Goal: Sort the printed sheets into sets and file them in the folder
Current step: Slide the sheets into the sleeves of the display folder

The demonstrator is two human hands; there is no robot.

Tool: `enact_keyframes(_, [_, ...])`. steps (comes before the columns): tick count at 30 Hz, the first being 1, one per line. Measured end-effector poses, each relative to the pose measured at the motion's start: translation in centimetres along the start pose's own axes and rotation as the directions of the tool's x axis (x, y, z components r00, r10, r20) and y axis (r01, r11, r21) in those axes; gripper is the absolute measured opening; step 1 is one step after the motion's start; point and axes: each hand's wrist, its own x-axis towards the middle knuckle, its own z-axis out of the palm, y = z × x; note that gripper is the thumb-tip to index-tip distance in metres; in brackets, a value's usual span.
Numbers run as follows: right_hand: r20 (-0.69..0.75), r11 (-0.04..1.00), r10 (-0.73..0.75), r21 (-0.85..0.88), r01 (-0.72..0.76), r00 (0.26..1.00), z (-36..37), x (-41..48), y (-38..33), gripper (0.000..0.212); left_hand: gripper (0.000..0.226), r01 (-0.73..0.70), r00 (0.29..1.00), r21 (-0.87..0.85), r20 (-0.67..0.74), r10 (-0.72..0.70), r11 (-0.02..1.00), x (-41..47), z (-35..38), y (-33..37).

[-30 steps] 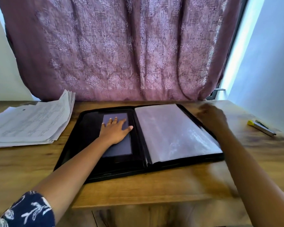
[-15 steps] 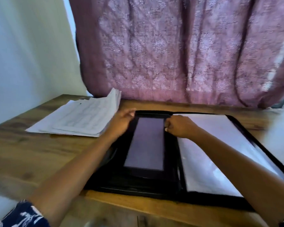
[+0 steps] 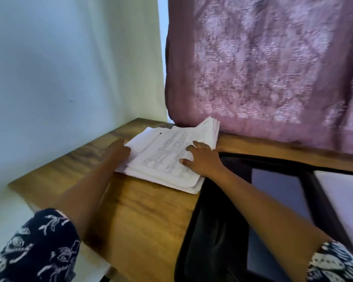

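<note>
Starting out, by the look: the sheets (image 3: 167,157) lie unsorted in one stack at mid-frame, right hand (image 3: 202,160) flat on top, left hand (image 3: 118,151) at its left edge, grip unclear; the folder (image 3: 212,220) lies open lower right.

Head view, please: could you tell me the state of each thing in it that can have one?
stack of printed sheets: lying unevenly on the table, not yet filed.
folder: open, flat on the table.
right hand: fingers spread, resting flat on the stack.
left hand: at the stack's left edge; blurred, grip unclear.
curtain: drawn shut.
</note>
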Motion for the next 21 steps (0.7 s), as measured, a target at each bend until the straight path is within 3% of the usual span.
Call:
enact_keyframes(3, [0.127, 0.995, 0.059, -0.092, -0.047, 0.990, 2.1, 1.0, -0.5, 0.072, 0.053, -0.041, 0.999, 0.118, -0.009, 0.043, 0.992, 1.3, 0.2, 0.0])
enact_keyframes(8, [0.175, 0.992, 0.032, -0.124, -0.010, 0.984, 2.5, 1.6, -0.5, 0.073, 0.044, 0.001, 0.998, 0.119, 0.058, -0.008, 0.993, 3.5, -0.6, 0.6])
enact_keyframes(14, [0.230, 0.994, 0.005, -0.104, 0.019, 0.973, 1.9, 1.7, -0.1, 0.074, 0.061, 0.088, 0.977, -0.062, 0.201, -0.074, 0.994, 4.6, -1.9, 1.1])
enact_keyframes(17, [0.251, 0.996, 0.002, -0.090, 0.021, 0.968, 1.8, 1.7, 0.1, 0.075, 0.058, 0.148, 0.966, -0.094, 0.229, -0.123, 0.985, 4.4, -2.0, 0.4])
enact_keyframes(21, [0.236, 0.995, -0.007, -0.099, 0.031, 0.972, 1.9, 1.5, 0.0, 0.074, 0.055, 0.139, 0.961, -0.212, 0.263, -0.081, 0.967, 4.5, -2.2, -0.7])
